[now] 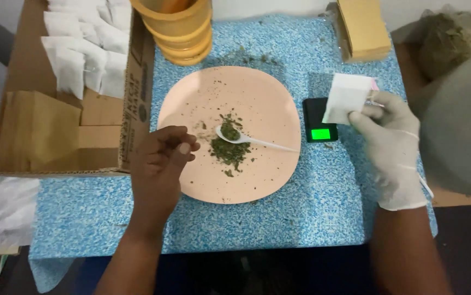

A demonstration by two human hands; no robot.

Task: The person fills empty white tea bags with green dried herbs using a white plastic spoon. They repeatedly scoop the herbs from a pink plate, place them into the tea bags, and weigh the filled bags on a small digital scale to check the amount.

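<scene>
Bare left hand (162, 161) pinching dried herbs (229, 148) over pink plate (263, 93), gloved right hand (391, 145) grip clamped on white sachet (346, 98), white spoon (249, 140) resting on plate.

Matt peach plastic plate (257, 175), glossy white plastic spoon (257, 141), brown cardboard box (44, 136), speckled blue tablecloth (323, 202), white paper sachet (346, 98)

My table (301, 218), covered in blue speckled cloth, fills the middle; a pale wall (279, 6) runs at twelve o'clock, dark floor (464, 246) toward five.

orange cups (178, 27) cut off, scale (319, 121) part hidden
</scene>
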